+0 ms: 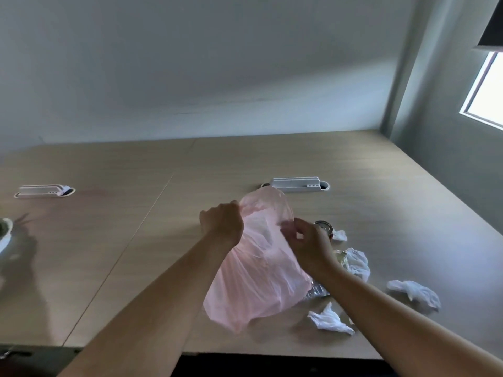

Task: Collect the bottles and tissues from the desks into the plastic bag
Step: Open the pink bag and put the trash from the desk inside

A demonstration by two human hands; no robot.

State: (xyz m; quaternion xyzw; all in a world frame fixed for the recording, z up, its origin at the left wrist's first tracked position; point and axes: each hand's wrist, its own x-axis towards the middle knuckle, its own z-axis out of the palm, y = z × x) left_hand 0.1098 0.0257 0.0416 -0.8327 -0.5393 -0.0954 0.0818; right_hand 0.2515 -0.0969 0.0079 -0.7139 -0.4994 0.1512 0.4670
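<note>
Desk surface: light wood-grain desk tops (pixel 353 164) pushed together, with seams running between them.
Right cable port: a white cable box (pixel 296 184) stands in an oval cutout towards the far side of the right desk.
Left cable port: a second white cable box (pixel 43 191) of the same kind sits in its own cutout on the left desk (something dark shows at its right end, too small to tell).
Left edge: a white pot (pixel 5 235), only partly in view, throws a spiky shadow across the wood.
Wall: plain pale grey wall (pixel 190 63) behind the desks.
Window: a bright window (pixel 487 91) at the upper right, with a dark blind (pixel 494 23) above it.
</note>
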